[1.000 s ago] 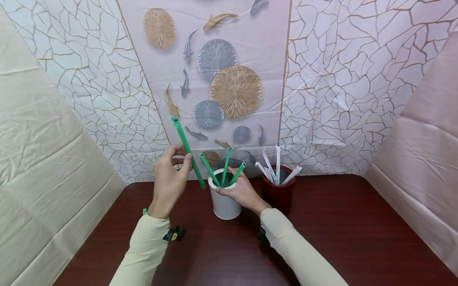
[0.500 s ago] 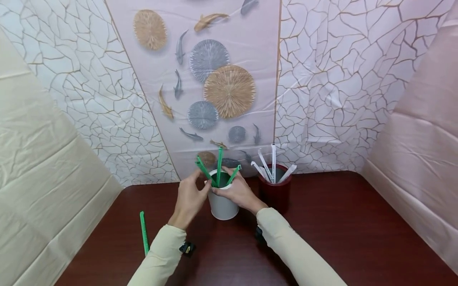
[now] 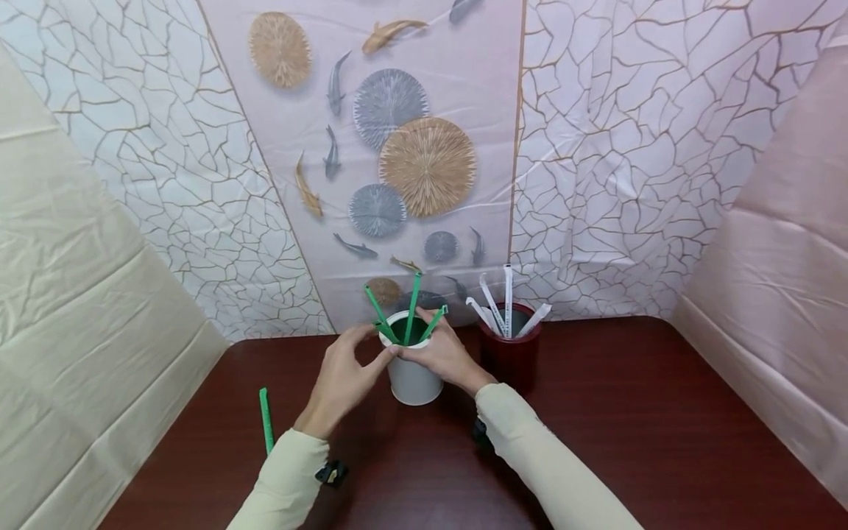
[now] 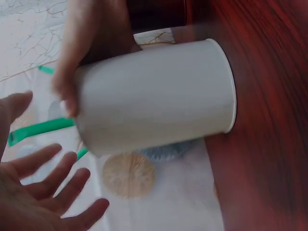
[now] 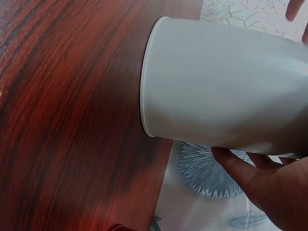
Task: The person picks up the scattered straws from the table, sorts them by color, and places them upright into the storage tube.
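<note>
A white cup (image 3: pixel 415 384) stands upright on the table, holding several green wrapped straws (image 3: pixel 412 305) that lean different ways. My right hand (image 3: pixel 445 355) grips the cup near its rim from the right, thumb in front; in the right wrist view, fingers (image 5: pixel 236 168) curl along the cup's wall (image 5: pixel 216 82). At the cup's left side is my left hand (image 3: pixel 347 373), thumb and fingers parted close to the rim. The left wrist view has the left hand (image 4: pixel 33 192) with fingers spread and nothing held, beside a green straw (image 4: pixel 41 130) poking from the cup.
A dark red cup (image 3: pixel 510 361) with several white wrapped straws (image 3: pixel 508 302) stands right of the white cup. Another green straw (image 3: pixel 266 419) lies on the dark wooden table (image 3: pixel 629 412) at left, partly behind the left sleeve. Patterned cloth (image 3: pixel 424 221) hangs behind.
The left hand carried a green straw rightward to the white cup and let it go into it, then drew back slightly with fingers parted. The right hand keeps its hold on the cup.
</note>
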A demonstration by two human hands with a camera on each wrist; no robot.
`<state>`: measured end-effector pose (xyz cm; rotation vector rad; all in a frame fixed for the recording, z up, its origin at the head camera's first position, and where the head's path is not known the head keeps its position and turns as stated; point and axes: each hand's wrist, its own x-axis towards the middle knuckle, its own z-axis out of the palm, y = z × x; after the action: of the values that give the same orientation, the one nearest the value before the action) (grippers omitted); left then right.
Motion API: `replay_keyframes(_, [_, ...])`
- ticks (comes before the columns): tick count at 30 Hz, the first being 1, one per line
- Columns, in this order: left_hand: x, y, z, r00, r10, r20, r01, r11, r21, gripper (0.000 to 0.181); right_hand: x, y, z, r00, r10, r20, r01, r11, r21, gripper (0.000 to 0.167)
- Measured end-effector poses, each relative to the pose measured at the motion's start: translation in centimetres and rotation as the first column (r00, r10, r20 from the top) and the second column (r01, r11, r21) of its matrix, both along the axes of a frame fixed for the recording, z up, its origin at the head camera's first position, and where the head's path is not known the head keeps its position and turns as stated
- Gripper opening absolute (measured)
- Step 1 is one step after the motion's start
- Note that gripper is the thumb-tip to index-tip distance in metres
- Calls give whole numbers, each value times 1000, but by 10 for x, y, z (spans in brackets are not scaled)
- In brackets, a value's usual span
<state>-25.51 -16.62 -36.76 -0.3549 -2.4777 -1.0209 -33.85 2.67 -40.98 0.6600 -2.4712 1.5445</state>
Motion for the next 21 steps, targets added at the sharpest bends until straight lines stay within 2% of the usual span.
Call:
replay_keyframes(4, [17, -21, 11, 999, -16, -50, 16, 1000, 13, 45, -1, -2, 0, 1000, -8, -17, 8, 1000, 7, 84])
replay_keyframes(6, [25, -35, 20, 998, 0, -62, 1, 1000, 17, 40, -1, -2, 1, 1000, -7, -19, 7, 1000, 5, 84])
replay_keyframes(9, [36, -59, 31, 998, 50, -38, -50, 999, 18, 35, -1, -3, 2, 1000, -4, -14, 4, 1000, 7, 87])
replay_keyframes(13, [46, -93, 35, 987, 150, 51, -148, 988, -37, 41, 0, -2, 2, 1000, -13, -2, 13, 1000, 13, 89])
replay_keyframes(15, [49, -109, 32, 975, 188, 121, -182, 982, -57, 47, 1, -1, 2, 1000, -17, 3, 17, 1000, 15, 88])
replay_keyframes(18, [51, -130, 19, 946, 173, 276, -187, 982, 26, 57, 2, 0, 1, 1000, -16, 3, 16, 1000, 14, 86])
replay_keyframes(19, [51, -137, 13, 930, 164, 327, -193, 980, 56, 60, 2, 0, 1, 1000, -12, 1, 12, 1000, 13, 86])
replay_keyframes(21, [51, -150, 0, 890, 156, 429, -226, 967, 118, 67, 2, -1, 0, 1000, -6, -4, 7, 1000, 9, 85])
